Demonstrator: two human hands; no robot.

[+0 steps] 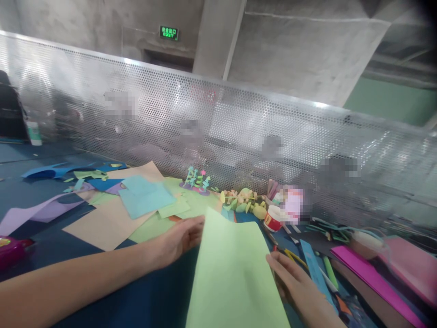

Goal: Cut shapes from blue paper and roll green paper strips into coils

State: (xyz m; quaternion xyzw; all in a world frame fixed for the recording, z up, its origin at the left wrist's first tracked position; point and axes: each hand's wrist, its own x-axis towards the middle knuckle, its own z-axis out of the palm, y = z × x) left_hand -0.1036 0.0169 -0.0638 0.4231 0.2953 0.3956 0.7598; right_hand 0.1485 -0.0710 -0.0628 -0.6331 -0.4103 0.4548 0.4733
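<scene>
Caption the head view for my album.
Left hand and right hand at the edges of a pale green sheet, colored papers on the blue table.

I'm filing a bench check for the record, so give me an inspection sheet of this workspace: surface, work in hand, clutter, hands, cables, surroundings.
Surface: dark blue table, seen between the items on it.
Work in hand: light green sheet, raised between the two hands.
Clutter: beige sheet, light blue sheet and purple strip toward the left; leafy sprig beyond the raised sheet; blue strip and magenta strip toward the right.
Hands: left hand at the sheet's left edge, right hand at its right edge; fingers partly hidden.
Cables: thin pale loops at the right; whether they are cables, cannot tell.
Surroundings: perforated partition behind; green exit sign above.
</scene>
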